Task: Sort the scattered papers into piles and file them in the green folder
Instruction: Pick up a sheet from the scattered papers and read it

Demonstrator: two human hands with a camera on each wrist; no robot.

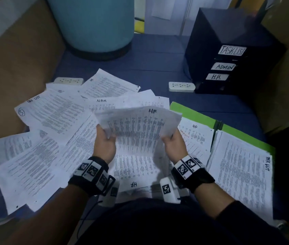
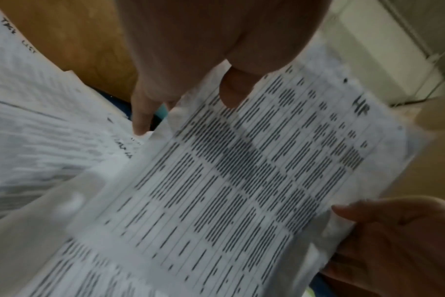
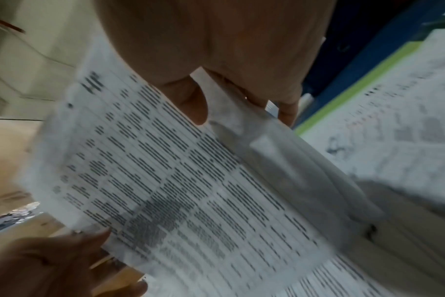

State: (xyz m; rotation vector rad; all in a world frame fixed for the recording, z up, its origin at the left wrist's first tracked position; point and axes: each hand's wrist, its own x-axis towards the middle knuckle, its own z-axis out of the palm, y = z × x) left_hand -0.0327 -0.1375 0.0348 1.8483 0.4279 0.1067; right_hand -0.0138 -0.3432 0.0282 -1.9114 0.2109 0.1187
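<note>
Both hands hold a small stack of printed sheets marked HR point(image 1: 137, 129) point(image 2: 241, 170) point(image 3: 170, 176) above the floor. My left hand point(image 1: 105, 138) point(image 2: 191, 96) grips its left edge, thumb on top. My right hand point(image 1: 173, 141) point(image 3: 241, 104) grips its right edge the same way. The green folder point(image 1: 193, 112) point(image 3: 356, 80) lies open at the right, with an HR pile point(image 1: 195, 138) on its left half and a TASK LIST pile point(image 1: 242, 172) on its right half. Scattered papers point(image 1: 52, 121) marked TASK LIST, ADMIN and HR cover the blue floor at the left.
A black drawer unit point(image 1: 228, 55) labelled TASKLIST, ADMIN and H.R. stands at the back right. Two white power strips point(image 1: 181, 87) lie on the floor point(image 1: 158, 68). A blue barrel point(image 1: 94, 23) stands behind, and brown cardboard point(image 1: 16, 59) flanks both sides.
</note>
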